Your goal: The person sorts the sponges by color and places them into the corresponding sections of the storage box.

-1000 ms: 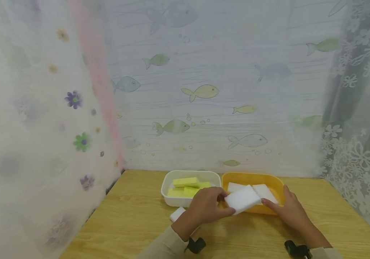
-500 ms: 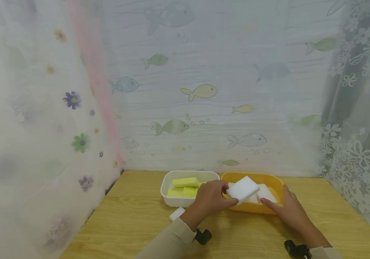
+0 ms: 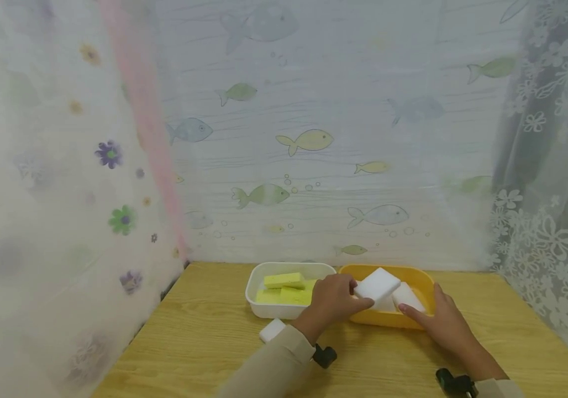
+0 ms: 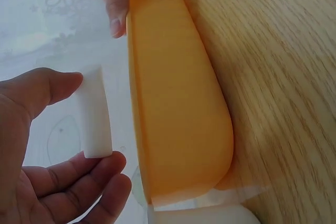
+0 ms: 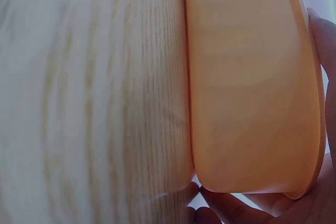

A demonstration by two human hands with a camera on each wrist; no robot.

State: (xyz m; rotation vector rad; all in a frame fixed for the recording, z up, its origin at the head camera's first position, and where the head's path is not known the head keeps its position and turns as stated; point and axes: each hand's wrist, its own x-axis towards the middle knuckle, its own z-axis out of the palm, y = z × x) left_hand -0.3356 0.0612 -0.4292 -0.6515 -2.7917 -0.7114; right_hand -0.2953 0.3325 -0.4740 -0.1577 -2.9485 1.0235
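Note:
My left hand [image 3: 332, 301] pinches a white sponge block [image 3: 377, 285] between thumb and fingertips, tilted over the orange container [image 3: 385, 319]. In the left wrist view the block [image 4: 96, 114] shows edge-on, apart from the container's rim. More white blocks [image 3: 410, 298] lie inside that container, partly hidden by the held one. At its right end my right hand [image 3: 443, 323] grips the container, the thumb at the near rim. The right wrist view shows fingers [image 5: 231, 207] wrapped around the end of the orange wall [image 5: 257, 87].
A white container [image 3: 250, 296] holding several yellow sponge blocks [image 3: 284, 281] stands left of the orange one. Another white block [image 3: 272, 330] lies on the wooden table [image 3: 189, 342] in front of it. Patterned curtains [image 3: 284, 166] hang behind and at both sides.
My left hand has brought the white block up and slightly right, farther over the orange container. The right hand has kept its hold at the container's end.

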